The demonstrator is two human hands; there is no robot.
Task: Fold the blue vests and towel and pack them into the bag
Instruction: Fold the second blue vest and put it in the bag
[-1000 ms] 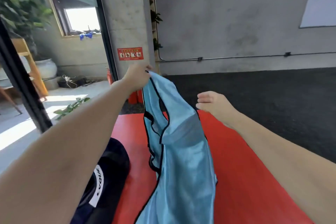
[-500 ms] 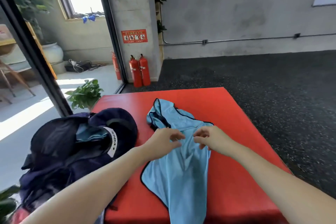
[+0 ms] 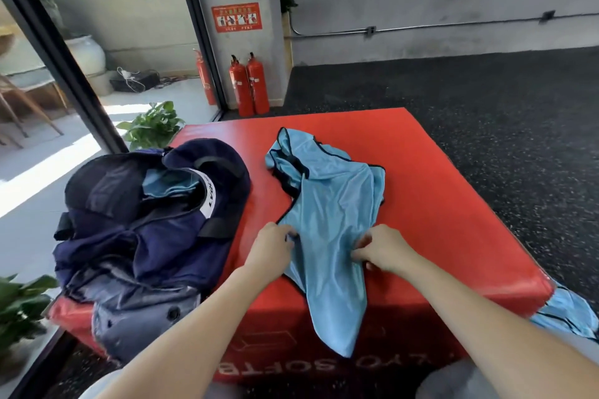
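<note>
A light blue vest with black trim lies rumpled along the red padded box, its lower end hanging over the front edge. My left hand pinches the vest's left edge. My right hand pinches its right edge, fingers curled into the cloth. A dark navy bag sits open on the box's left side, with light blue fabric showing inside it. Another blue vest hangs off the box's right front corner.
Red fire extinguishers stand by the concrete pillar behind the box. Potted plants sit left of it beside a glass partition. Dark speckled floor spreads to the right and behind.
The vest has come down from being held up in the air onto the box. Both hands have moved nearer to me along it and spread to its two side edges.
</note>
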